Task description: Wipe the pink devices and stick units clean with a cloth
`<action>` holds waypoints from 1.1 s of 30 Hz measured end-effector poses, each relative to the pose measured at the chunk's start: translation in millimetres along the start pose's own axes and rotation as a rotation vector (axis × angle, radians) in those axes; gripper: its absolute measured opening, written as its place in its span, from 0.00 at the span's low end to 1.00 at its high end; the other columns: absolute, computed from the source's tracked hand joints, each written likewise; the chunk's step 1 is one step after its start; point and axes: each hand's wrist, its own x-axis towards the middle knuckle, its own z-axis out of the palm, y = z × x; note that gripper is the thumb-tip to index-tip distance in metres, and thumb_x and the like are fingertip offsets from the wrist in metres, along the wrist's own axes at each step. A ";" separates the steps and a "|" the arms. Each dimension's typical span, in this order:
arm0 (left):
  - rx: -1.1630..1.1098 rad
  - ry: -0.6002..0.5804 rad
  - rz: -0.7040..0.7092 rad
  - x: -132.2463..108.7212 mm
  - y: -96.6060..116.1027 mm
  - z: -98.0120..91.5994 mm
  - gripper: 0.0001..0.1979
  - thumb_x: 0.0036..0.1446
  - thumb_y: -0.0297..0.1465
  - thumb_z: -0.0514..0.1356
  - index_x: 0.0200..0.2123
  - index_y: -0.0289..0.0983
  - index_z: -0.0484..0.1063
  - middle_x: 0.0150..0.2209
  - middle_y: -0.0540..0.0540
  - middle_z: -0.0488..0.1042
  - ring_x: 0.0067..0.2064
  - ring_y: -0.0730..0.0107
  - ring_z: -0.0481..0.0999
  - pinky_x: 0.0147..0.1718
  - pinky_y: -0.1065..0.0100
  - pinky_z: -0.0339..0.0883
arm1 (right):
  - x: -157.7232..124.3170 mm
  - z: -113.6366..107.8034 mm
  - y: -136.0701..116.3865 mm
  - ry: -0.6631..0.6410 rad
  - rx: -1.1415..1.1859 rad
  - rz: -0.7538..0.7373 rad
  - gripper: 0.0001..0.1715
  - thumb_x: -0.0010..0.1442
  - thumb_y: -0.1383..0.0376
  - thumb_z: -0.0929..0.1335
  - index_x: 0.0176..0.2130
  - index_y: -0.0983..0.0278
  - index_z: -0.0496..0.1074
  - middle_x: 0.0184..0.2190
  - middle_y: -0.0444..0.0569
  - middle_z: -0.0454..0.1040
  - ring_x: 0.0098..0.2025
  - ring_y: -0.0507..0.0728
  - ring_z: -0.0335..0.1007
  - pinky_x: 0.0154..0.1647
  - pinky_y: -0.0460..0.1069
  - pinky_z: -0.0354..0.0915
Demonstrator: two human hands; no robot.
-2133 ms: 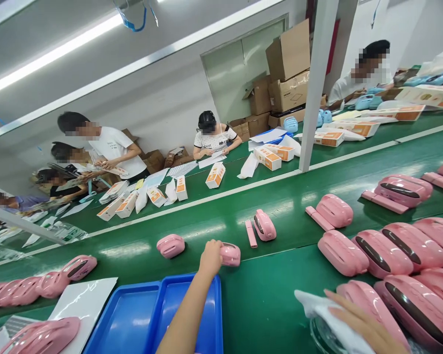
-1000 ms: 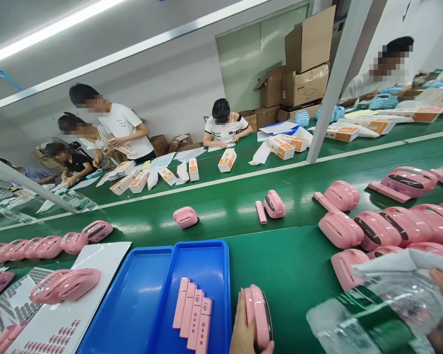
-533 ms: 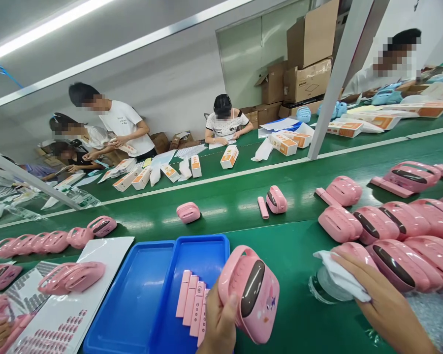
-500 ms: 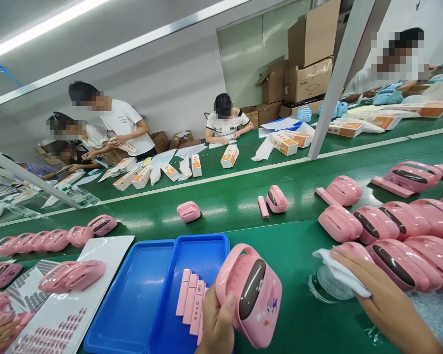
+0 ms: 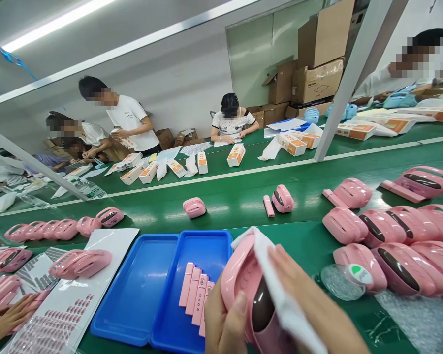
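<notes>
My left hand (image 5: 227, 319) is closed around a pink plastic device (image 5: 238, 275) with a carrying handle and a dark oval window. Against its right side my right hand (image 5: 306, 295) presses a folded white wipe (image 5: 276, 290), which covers part of the front. Left of my left hand, several slim pink sticks (image 5: 195, 297) lie side by side in a blue tray (image 5: 224, 241). A round clear container (image 5: 341, 282) with a green and white label stands to the right of my right hand.
Rows of pink devices (image 5: 402, 270) fill the right side, near bubble wrap (image 5: 417, 319). Another blue tray (image 5: 133, 285) and sticker sheets (image 5: 51, 324) lie left, beside a co-worker's hand (image 5: 11, 317). A green conveyor (image 5: 236, 199) crosses ahead; people work beyond it.
My right hand has moved left with the white wipe, from above the round container onto the pink device. The device is now closer to upright, and the container's label shows.
</notes>
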 end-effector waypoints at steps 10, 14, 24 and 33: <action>0.053 -0.175 0.094 16.9 9.4 -0.5 0.21 0.51 0.41 0.58 0.45 0.37 0.75 0.47 0.44 0.76 0.50 0.55 0.71 0.48 0.64 0.65 | 3.2 11.2 20.0 -0.123 -0.168 -0.326 0.29 0.66 0.66 0.58 0.64 0.64 0.50 0.57 0.50 0.64 0.59 0.56 0.56 0.60 0.49 0.52; 0.014 -0.218 0.074 19.4 6.6 -2.4 0.21 0.52 0.41 0.58 0.47 0.37 0.74 0.46 0.43 0.76 0.51 0.54 0.71 0.51 0.63 0.64 | 3.3 15.0 18.4 -0.169 -0.087 -0.214 0.27 0.66 0.65 0.56 0.63 0.61 0.51 0.59 0.47 0.60 0.61 0.56 0.51 0.59 0.49 0.55; -0.026 -0.226 0.024 22.2 10.9 2.1 0.20 0.52 0.40 0.58 0.44 0.34 0.74 0.45 0.41 0.76 0.49 0.55 0.72 0.48 0.63 0.65 | -8.6 23.3 25.1 -0.090 -0.061 -0.004 0.29 0.66 0.65 0.57 0.64 0.60 0.48 0.57 0.49 0.63 0.55 0.58 0.63 0.50 0.47 0.66; -0.177 -0.400 -0.137 33.7 16.4 10.6 0.18 0.55 0.40 0.57 0.42 0.33 0.74 0.41 0.42 0.78 0.44 0.58 0.75 0.46 0.63 0.66 | -7.0 19.3 37.6 -0.054 0.130 0.130 0.26 0.66 0.65 0.58 0.62 0.52 0.54 0.57 0.43 0.65 0.57 0.58 0.61 0.53 0.50 0.62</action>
